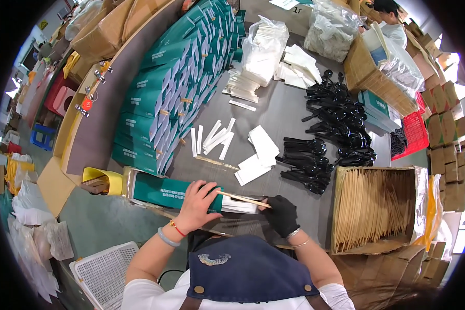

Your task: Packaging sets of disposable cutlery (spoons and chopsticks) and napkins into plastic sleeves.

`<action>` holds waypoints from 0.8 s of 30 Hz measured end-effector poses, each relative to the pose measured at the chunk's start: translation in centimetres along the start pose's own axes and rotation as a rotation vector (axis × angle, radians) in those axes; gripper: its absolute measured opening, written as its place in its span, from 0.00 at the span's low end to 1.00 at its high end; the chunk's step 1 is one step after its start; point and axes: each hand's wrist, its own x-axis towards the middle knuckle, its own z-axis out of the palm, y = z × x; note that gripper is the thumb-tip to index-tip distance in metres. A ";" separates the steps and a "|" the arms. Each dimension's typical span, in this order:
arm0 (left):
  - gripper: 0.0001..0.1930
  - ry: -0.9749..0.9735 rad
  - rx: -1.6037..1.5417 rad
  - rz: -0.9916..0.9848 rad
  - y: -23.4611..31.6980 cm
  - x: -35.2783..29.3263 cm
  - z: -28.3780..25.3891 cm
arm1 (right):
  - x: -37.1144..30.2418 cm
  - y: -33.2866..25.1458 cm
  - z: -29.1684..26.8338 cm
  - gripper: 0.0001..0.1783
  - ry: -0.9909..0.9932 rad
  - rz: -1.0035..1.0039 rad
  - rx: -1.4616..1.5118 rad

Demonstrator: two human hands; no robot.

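Observation:
Near the front edge of the table lies a stack of green paper sleeves (157, 189), its layered white ends (237, 205) pointing right. My bare left hand (196, 202) rests on top of the stack with its fingers spread. In a black glove, my right hand (281, 214) is closed on the right end of a pair of wooden chopsticks (245, 199). The chopsticks lie slantwise over the white ends, their left tips close to my left fingers. What my gloved fingertips touch beneath the chopsticks is hidden.
Filled green sleeves (150, 103) stand packed at the left. White strips (217, 138), white packets (263, 144) and black plastic spoons (305, 160) lie across the table (191, 168). A carton of chopsticks (374, 206) sits at the right. A yellow holder (106, 178) adjoins the stack's left end.

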 end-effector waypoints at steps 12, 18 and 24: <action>0.39 0.000 -0.067 0.052 0.6 0.8 1.2 | 0.4 0.9 -2.1 0.17 -0.169 -0.274 -0.101; 0.38 -0.010 -0.023 0.077 2.8 2.5 1.6 | 0.3 0.8 0.2 0.13 -0.068 -0.259 0.126; 0.35 -0.002 0.005 0.140 3.2 3.5 2.3 | -0.2 -2.5 2.5 0.15 -0.162 0.315 0.815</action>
